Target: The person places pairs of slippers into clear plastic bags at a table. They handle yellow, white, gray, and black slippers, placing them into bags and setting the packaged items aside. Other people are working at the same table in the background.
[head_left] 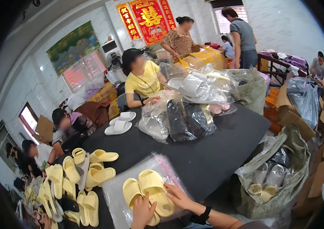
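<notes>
Two yellow slide slippers lie side by side on clear plastic bags at the table's near edge. My left hand (143, 212) lies across the middle of the left slipper (131, 189), its thumb apart and its fingers over the slipper, gripping it. The right slipper (150, 181) shows its ribbed strap. Against that slipper's right side rests my right hand (177, 196), open, its fingers stretched along the strap and sole. A stack of clear bags (116, 208) with a pink edge spreads beneath the pair.
Many loose yellow slippers (89, 206) and a few grey ones cover the table's left side. White slippers (119, 128) and bagged slippers (188, 122) sit farther back. An open woven sack (242, 191) stands at the right. A person in yellow (144, 80) sits across the black table (227, 152).
</notes>
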The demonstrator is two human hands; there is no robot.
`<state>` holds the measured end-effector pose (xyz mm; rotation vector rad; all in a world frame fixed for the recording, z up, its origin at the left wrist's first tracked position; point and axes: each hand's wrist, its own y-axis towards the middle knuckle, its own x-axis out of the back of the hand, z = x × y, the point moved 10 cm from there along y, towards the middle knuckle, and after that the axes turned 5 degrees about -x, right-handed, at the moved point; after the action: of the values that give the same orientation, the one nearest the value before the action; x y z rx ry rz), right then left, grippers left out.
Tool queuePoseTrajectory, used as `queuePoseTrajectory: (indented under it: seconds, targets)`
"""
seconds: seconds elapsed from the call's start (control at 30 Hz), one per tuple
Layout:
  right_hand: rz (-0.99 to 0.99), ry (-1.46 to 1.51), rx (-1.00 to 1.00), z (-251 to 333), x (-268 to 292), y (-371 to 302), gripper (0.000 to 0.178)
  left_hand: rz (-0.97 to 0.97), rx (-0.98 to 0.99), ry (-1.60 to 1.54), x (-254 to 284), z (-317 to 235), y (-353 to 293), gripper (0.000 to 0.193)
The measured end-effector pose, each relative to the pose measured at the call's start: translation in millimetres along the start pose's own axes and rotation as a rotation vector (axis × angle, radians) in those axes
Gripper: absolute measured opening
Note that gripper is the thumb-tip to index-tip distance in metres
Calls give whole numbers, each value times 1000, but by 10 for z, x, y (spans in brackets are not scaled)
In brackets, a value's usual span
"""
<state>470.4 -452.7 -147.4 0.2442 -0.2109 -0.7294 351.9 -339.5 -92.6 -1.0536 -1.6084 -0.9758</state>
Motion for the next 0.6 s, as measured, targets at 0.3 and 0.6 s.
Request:
queuePoseTrajectory:
  seconds: [0.3,0.6]
  targets:
    - [6,145,-160,-229,10,-59,51,-203,1,-119,358,139,-178,42]
    - [26,-142,-76,1,-64,-38,49,-493,200,20,1397,1610,-976,29]
